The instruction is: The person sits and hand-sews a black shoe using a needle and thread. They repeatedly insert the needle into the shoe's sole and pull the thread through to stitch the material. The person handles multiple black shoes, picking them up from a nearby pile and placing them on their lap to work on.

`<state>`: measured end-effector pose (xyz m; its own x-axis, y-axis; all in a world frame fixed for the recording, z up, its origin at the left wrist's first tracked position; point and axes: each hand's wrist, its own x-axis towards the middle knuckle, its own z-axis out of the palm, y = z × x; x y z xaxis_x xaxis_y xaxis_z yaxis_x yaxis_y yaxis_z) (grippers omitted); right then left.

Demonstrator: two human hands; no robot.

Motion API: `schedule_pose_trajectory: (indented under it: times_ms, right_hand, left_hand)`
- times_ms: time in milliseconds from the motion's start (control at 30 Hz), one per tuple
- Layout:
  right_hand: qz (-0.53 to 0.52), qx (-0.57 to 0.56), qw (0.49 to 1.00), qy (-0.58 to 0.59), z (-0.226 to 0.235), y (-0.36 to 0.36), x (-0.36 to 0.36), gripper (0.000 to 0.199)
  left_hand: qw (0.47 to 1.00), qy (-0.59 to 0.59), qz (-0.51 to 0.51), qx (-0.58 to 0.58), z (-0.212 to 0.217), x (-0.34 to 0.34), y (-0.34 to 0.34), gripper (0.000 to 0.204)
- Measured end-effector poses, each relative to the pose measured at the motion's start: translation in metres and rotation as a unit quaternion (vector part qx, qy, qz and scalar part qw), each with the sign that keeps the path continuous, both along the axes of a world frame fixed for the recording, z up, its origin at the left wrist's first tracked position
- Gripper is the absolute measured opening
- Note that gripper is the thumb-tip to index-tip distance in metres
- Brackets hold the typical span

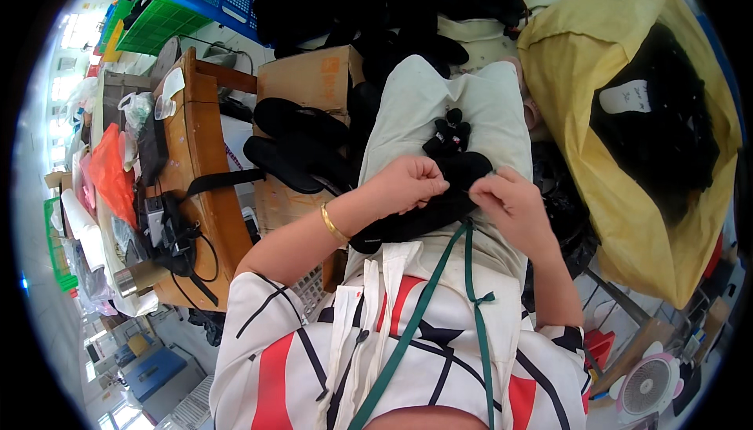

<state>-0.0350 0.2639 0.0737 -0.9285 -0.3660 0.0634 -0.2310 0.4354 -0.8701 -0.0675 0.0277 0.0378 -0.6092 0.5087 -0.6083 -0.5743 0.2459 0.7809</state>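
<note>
Black sandal (416, 218) lies on the lap, both hands pinching it.

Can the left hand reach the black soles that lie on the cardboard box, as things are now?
Probably yes. The left hand pinches a black sole on the lap, so it is busy, but the black soles on the cardboard box lie just beside it, nothing between.

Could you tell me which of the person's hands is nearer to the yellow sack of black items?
Right. The right hand is on the lap beside the yellow sack; the left hand lies farther away, on the black sole.
</note>
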Motion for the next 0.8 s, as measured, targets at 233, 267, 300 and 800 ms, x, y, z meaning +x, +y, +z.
schedule_pose_trajectory:
  times_ms: [233,267,300,800]
  right_hand:
    - [-0.015,0.213,0.960,0.181,-0.030,-0.028,-0.009,0.009]
    - [-0.008,0.215,0.957,0.192,-0.031,-0.029,-0.009,0.011]
    - [-0.009,0.193,0.964,0.184,-0.031,-0.029,-0.010,0.010]
    - [-0.375,-0.592,0.658,-0.277,-0.103,0.088,-0.015,0.006]
  left_hand:
    - [0.926,0.354,-0.042,-0.121,0.019,0.007,0.008,0.012]
    - [0.926,0.358,-0.020,-0.122,0.012,0.005,0.006,0.013]
    - [0.952,0.290,0.001,-0.101,0.003,0.003,0.004,0.013]
    - [0.994,0.101,-0.024,0.025,0.007,0.005,-0.001,0.007]
